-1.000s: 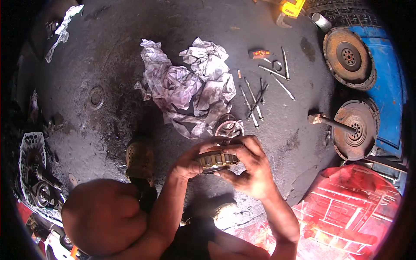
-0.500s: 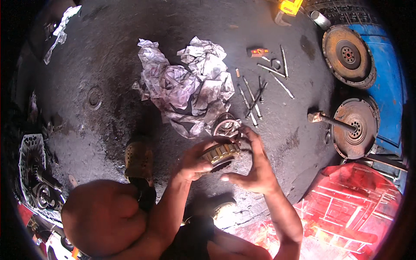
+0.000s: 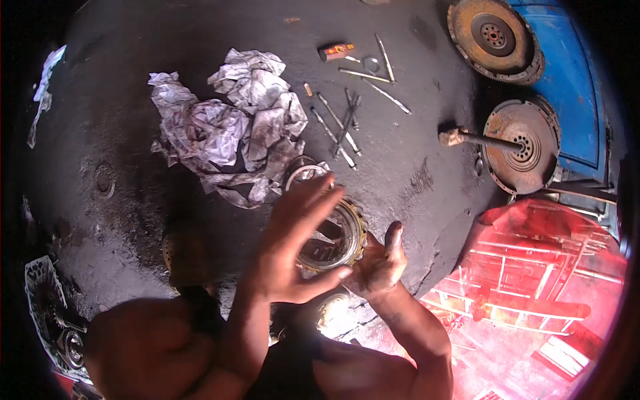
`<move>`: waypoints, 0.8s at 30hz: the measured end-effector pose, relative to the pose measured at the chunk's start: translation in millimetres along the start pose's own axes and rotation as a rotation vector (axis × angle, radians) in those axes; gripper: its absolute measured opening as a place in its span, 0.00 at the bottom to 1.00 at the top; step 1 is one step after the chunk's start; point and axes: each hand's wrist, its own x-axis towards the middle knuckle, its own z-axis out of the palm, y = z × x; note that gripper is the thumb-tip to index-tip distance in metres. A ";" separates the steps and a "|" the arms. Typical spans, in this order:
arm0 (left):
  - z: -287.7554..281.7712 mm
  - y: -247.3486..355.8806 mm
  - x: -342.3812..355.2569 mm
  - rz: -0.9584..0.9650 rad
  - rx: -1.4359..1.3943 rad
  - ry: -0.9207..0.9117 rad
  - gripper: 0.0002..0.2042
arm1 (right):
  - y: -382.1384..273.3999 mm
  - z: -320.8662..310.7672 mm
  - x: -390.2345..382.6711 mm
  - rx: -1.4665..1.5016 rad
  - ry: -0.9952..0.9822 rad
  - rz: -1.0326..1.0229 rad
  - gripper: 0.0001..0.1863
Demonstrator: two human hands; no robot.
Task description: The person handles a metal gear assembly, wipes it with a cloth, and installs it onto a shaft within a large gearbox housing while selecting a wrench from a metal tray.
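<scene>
A round toothed gear ring (image 3: 360,230), with a brass-coloured outer edge and a bright metal inner rim, is tilted toward me between my hands. My right hand (image 3: 381,265) supports it from below and the right, its fingers hidden behind the part and its thumb sticking up. Over the ring's left side is my left hand (image 3: 287,243), fingers stretched out and thumb spread below; whether it touches the ring is hard to see. Just beyond the left fingertips, another metal ring (image 3: 298,172) rests on the floor by the crumpled stained cloths (image 3: 217,133).
Several metal rods (image 3: 343,127) and a red-and-dark box (image 3: 337,51) are scattered ahead. At right stand two rusty flywheels (image 3: 495,37), a hammer-like tool (image 3: 467,137) against the lower one, and a red sheet (image 3: 533,267). An open metal housing (image 3: 50,313) sits at left.
The gear ring has passed from my left hand to my right and turned to show its open face. My left fingers have spread. The view has shifted, so floor items appear further left.
</scene>
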 end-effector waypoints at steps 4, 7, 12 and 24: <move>9.5 -10.3 -8.0 -0.304 -0.572 0.373 0.28 | 2.6 0.7 -0.2 0.017 0.034 0.018 0.63; -4.1 -19.7 -17.7 -0.509 -0.556 0.304 0.25 | 0.2 2.9 -3.2 -0.035 0.020 0.008 0.64; -7.3 -17.4 -20.4 -0.562 -0.611 0.238 0.21 | 1.1 -1.6 -2.6 0.007 -0.052 -0.023 0.60; 4.6 -7.7 -20.9 -0.632 -0.720 0.120 0.21 | -10.8 -15.9 -5.9 -0.524 0.063 -0.126 0.42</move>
